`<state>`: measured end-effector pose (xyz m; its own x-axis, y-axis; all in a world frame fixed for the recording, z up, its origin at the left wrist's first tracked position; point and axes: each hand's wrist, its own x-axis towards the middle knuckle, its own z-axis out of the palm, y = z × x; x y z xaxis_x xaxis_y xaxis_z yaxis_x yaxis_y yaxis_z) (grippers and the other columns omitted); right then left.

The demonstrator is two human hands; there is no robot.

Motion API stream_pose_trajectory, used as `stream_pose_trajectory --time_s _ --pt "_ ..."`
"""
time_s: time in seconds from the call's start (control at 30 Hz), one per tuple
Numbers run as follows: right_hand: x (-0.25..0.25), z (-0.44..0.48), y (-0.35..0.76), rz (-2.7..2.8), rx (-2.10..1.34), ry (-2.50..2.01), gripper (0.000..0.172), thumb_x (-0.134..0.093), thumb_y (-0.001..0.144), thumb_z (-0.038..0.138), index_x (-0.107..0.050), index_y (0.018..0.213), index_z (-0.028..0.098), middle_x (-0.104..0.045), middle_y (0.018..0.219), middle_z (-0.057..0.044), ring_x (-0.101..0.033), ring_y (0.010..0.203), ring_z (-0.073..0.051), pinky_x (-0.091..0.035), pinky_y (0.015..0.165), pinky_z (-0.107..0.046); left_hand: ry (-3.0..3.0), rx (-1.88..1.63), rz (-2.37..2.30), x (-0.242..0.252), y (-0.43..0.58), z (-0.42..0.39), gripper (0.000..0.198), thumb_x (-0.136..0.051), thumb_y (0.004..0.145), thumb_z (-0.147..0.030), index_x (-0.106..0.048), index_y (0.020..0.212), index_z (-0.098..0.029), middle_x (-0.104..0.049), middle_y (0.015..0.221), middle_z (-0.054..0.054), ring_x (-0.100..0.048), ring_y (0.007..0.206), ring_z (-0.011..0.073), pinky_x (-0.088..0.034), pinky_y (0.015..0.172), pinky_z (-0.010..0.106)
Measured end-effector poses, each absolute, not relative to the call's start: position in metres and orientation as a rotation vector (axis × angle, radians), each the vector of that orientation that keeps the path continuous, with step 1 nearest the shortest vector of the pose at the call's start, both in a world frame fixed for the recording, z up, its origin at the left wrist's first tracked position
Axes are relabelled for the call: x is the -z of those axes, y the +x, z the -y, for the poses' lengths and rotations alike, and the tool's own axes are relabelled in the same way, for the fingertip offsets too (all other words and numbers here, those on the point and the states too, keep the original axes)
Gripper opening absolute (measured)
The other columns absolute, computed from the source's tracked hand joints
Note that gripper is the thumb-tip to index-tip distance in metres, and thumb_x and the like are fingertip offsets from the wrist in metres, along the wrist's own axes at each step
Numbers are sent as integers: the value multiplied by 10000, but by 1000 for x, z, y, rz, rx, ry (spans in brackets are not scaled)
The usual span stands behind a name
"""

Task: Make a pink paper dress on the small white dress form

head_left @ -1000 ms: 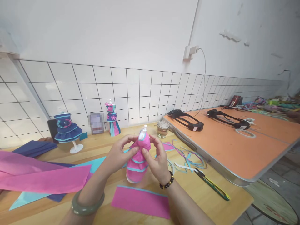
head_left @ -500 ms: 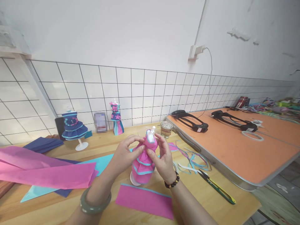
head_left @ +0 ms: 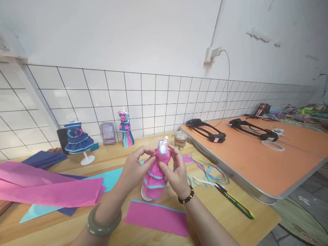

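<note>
A small white dress form wears a pink tiered doll dress with light-blue trim, standing tilted on a round white base. My left hand pinches the bodice from the left with thumb and fingers. From the other side my right hand grips the bodice, its thumb pressed against the front and its fingers behind. The white neck knob shows above my fingertips. Just in front lies a pink fabric strip with a light-blue edge. Beside my right wrist are a white strip and a yellow-green cutter.
Pink fabric lies over turquoise and navy pieces at left. A navy doll dress and a multicoloured one stand by the tiled wall. A glass and tangled cords are at right, near an orange board bearing black headsets.
The whole view has shifted slightly, so things appear a little further left. Both hands keep their hold on the doll dress, with hardly any change in the fingers.
</note>
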<state>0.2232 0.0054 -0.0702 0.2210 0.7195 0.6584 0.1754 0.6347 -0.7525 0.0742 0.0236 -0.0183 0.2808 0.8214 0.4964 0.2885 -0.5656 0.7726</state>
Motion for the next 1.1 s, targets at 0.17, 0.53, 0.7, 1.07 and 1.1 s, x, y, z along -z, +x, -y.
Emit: stream_pose_trajectory --time_s 0.17,0.53,0.7,1.07,1.1 --pt "71 -5 221 1342 -361 -868 503 -661 770 253 -451 1225 215 -565 1180 -110 -540 1116 -245 -448 963 -443 2053 -1288 -986 17 76 -22 32 -543 816 -231 -559 790 -221 -656 941 23 -602 950 191 -469 836 326" --pt "75 -6 218 1337 -220 -962 522 -658 785 303 -439 1250 213 -550 1208 -111 -516 1148 -249 -432 974 -435 2545 -1277 -971 19 75 -25 188 -424 846 -136 -596 876 -206 -619 913 65 -559 945 216 -438 838 359" --pt "78 -4 219 1402 -187 -979 516 -555 860 304 -384 1339 216 -516 1282 -123 -477 1204 -258 -395 1009 -469 2601 -1277 -993 17 74 -22 175 -451 864 -190 -607 942 -197 -606 971 83 -536 997 227 -425 873 373" --pt "78 -1 220 1588 70 -972 505 -382 909 195 -303 1406 235 -513 1305 -105 -466 1205 -242 -400 985 -464 2510 -1331 -1094 19 76 -26 159 -611 803 -318 -618 860 -169 -586 894 65 -538 913 211 -444 810 361" --pt "78 -1 220 1595 75 -972 511 -387 906 193 -299 1407 235 -514 1302 -106 -470 1199 -243 -400 983 -467 2509 -1337 -1099 19 76 -27 163 -620 795 -320 -619 851 -166 -585 889 64 -539 907 211 -442 808 361"
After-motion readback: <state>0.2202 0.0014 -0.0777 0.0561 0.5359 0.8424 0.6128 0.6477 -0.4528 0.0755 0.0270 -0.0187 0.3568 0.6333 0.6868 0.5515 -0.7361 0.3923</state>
